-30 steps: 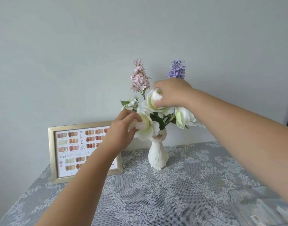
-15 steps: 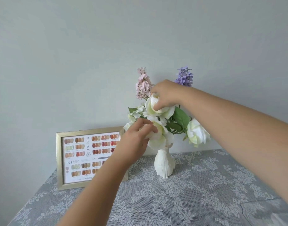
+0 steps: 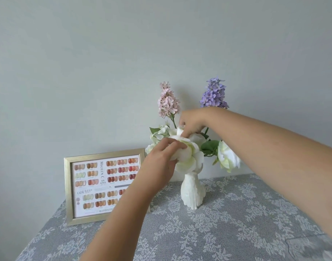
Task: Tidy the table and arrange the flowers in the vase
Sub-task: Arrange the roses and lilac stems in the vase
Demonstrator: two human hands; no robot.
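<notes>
A white ceramic vase stands upright on the lace-covered table near the wall. Several artificial flowers sit in it: a pink lilac spike, a purple lilac spike, a white rose leaning right, and small white blooms at the left. My left hand pinches the petals of the front white rose from the left. My right hand pinches the petals of an upper white rose just above it. The stems are mostly hidden by blooms and hands.
A gold picture frame with a nail-colour chart leans against the wall left of the vase, its right part hidden by my left forearm. A clear plastic item lies at the table's near right corner. The grey wall stands directly behind the vase.
My head camera has tilted, so the vase sits lower and further right in view. Both hands stay on the white roses; my right hand has come down closer to my left.
</notes>
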